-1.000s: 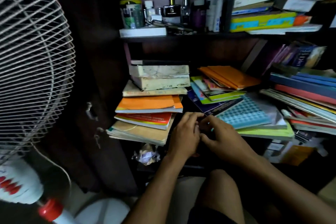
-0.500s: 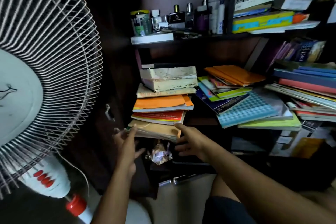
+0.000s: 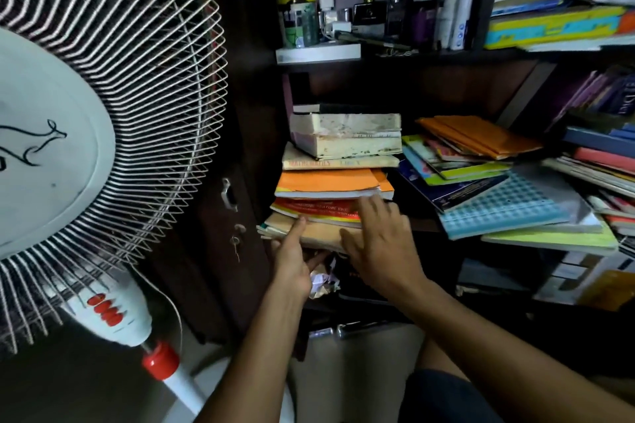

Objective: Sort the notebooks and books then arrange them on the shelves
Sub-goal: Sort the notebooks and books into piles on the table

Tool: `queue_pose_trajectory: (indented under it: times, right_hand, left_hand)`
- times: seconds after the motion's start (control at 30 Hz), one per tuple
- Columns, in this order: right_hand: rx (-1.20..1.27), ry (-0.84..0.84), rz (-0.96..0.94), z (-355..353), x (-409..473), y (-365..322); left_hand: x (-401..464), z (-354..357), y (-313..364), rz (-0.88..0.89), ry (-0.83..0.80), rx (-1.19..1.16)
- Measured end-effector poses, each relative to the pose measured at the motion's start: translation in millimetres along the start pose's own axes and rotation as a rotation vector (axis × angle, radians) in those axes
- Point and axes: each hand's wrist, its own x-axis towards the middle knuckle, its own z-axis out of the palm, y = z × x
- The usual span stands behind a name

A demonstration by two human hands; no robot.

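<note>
At shelf's left edge: left hand point(image 3: 292, 261) seemingly cupping under book stack point(image 3: 336, 182), right hand point(image 3: 374, 244) spread flat; lift level.

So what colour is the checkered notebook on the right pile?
Light blue with a small check pattern, the checkered notebook, clearest in the head view.

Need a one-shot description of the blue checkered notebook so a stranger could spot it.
Start at the white fan on the left, then go right past the tall book stack on the middle shelf. The blue checkered notebook lies atop the slumped pile beside it, the only cover with a pale grid pattern.
</note>
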Motion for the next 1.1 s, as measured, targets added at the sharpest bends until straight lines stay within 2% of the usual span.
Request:
queue_pose_trajectory:
  times: [0.07,0.13,0.3,0.5,0.6,0.7,0.8,0.9,0.93,1.0,1.1]
  right_hand:
    - [0.077,-0.224,-0.173,-3.0,5.4,-6.2]
    - [0.047,-0.419,-0.232,0.1,8.9,-9.9]
    - [-0.149,-0.521,-0.237,0.7,18.8,-18.8]
    - [-0.124,-0.720,-0.089,-16.3,29.7,-15.4]
    - [-0.054,-0.703,-0.093,-24.2,23.3,-4.2]
    - [0.234,-0.544,0.136,-38.6,-5.8,2.8]
    - [0.530,-0.381,0.492,-57.0,-51.2,-1.6]
    - [1.100,-0.429,1.007,-80.4,-99.7,-20.5]
    - [1.241,-0.472,1.097,-86.6,-112.9,-26.9]
    - [1.448,-0.478,1.157,-100.8,-139.2,-35.7]
    - [1.691,-0.177,1.195,-120.8,-159.1,-28.9]
  left_hand:
    - [-5.7,2.7,-2.9,-0.004,-0.004,-0.008]
    - [-7.2,3.4,-9.1,0.019,0.035,0.021]
    - [-30.4,-1.1,-13.4,0.044,0.066,-0.023]
    - [-75.5,-36.4,-6.9,0.074,0.089,0.032]
    - [-104.5,-55.9,8.5,0.075,0.091,0.017]
    - [-136.9,-78.7,22.0,0.063,0.088,0.053]
    - [-171.1,-100.3,29.0,0.003,0.072,0.060]
    - [-207.0,-108.5,29.5,-0.064,0.027,0.084]
    - [-218.0,-108.7,28.3,-0.083,-0.009,0.081]
    - [-236.6,-101.4,18.5,-0.131,-0.104,0.098]
    - [-254.5,-78.2,-4.4,-0.130,-0.200,0.188]
